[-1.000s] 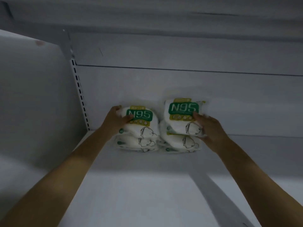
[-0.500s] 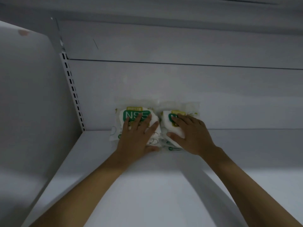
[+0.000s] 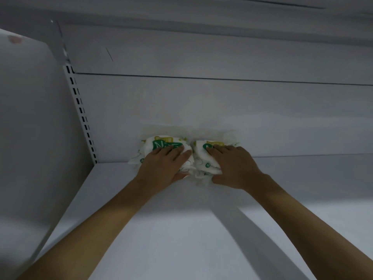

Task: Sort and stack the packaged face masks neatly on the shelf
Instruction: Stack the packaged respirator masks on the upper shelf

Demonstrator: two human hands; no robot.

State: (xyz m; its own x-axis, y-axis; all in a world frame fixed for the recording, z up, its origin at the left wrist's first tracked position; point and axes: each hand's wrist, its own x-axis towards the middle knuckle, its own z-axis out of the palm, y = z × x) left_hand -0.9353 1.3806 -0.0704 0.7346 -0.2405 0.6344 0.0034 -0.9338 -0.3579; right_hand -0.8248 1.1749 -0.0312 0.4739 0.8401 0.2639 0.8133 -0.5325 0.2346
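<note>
**A:** how far along are we?

**B:** nearly done imo. Left stack (image 3: pixel 150 147) and right stack (image 3: pixel 202 160) sit side by side at the back of the shelf (image 3: pixel 181 229). Our left hand (image 3: pixel 161 168) and right hand (image 3: pixel 235 168) press them down, fingers straight.

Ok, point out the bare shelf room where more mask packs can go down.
Bare shelf runs right of the right stack along the back panel. A narrower bare strip lies between the left stack and the slotted upright. The front, between the forearms, is bare too. Crowded: the middle, where the left hand and right hand press the two stacks.
</note>
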